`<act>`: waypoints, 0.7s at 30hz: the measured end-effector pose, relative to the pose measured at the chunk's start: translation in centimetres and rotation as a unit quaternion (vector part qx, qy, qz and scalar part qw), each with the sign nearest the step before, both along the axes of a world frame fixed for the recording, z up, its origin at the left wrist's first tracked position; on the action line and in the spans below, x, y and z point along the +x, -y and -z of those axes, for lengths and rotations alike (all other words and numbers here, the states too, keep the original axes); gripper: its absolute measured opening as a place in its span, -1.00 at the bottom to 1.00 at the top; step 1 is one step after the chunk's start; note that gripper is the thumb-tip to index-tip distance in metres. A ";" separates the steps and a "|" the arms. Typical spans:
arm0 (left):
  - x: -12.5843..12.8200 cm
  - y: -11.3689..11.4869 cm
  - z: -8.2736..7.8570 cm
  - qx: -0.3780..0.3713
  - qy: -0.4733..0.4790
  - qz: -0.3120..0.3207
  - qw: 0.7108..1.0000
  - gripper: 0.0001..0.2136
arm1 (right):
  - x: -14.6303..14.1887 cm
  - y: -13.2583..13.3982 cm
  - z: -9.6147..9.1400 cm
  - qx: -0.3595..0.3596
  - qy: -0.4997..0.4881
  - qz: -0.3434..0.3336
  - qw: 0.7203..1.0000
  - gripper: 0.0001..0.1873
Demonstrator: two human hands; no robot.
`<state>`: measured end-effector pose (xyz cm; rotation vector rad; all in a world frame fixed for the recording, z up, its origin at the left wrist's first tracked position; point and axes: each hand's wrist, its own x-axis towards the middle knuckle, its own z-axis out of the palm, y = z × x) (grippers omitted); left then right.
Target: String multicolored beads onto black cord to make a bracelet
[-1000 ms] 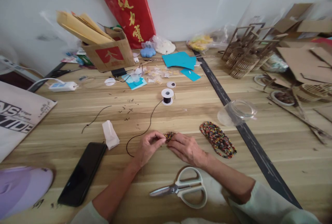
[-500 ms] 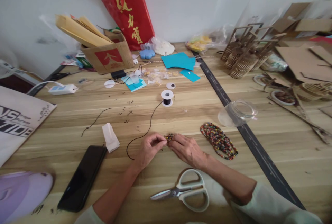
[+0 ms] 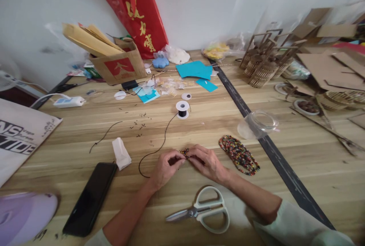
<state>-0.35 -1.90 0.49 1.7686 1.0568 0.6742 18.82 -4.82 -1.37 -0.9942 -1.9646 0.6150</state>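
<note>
My left hand (image 3: 164, 167) and my right hand (image 3: 207, 161) meet at the middle of the wooden table (image 3: 199, 128), both pinching a small cluster of coloured beads (image 3: 184, 152). A black cord (image 3: 159, 145) runs from my fingers in a loop and up to a white spool (image 3: 182, 109). A pile of strung multicoloured beads (image 3: 238, 154) lies just right of my right hand. White-handled scissors (image 3: 203, 211) lie near the table's front edge, under my right forearm.
A black phone (image 3: 89, 197) and a folded white tissue (image 3: 121, 153) lie at the left. A clear plastic lid (image 3: 258, 123) sits at the right. A cardboard box (image 3: 118, 61), red bag (image 3: 138, 10), teal paper (image 3: 195, 69) and wooden baskets (image 3: 264, 61) line the back.
Both hands have stayed pinched on the bead cluster, shifting only slightly as the fingers work. The camera view has tilted a little.
</note>
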 end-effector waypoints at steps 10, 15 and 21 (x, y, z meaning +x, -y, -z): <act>0.0 0.0 -0.3 -0.025 0.004 -0.010 1.000 -0.90 | 0.2 -0.1 0.0 -0.007 -0.002 0.006 1.000 -0.87; 0.0 0.0 -0.4 -0.029 0.005 -0.011 0.999 -0.90 | 0.2 -0.1 -0.2 -0.012 -0.007 0.000 1.000 -0.87; -0.1 0.0 -0.2 -0.020 0.002 -0.007 1.000 -0.89 | 0.1 0.1 -0.4 -0.015 0.001 0.010 1.000 -0.89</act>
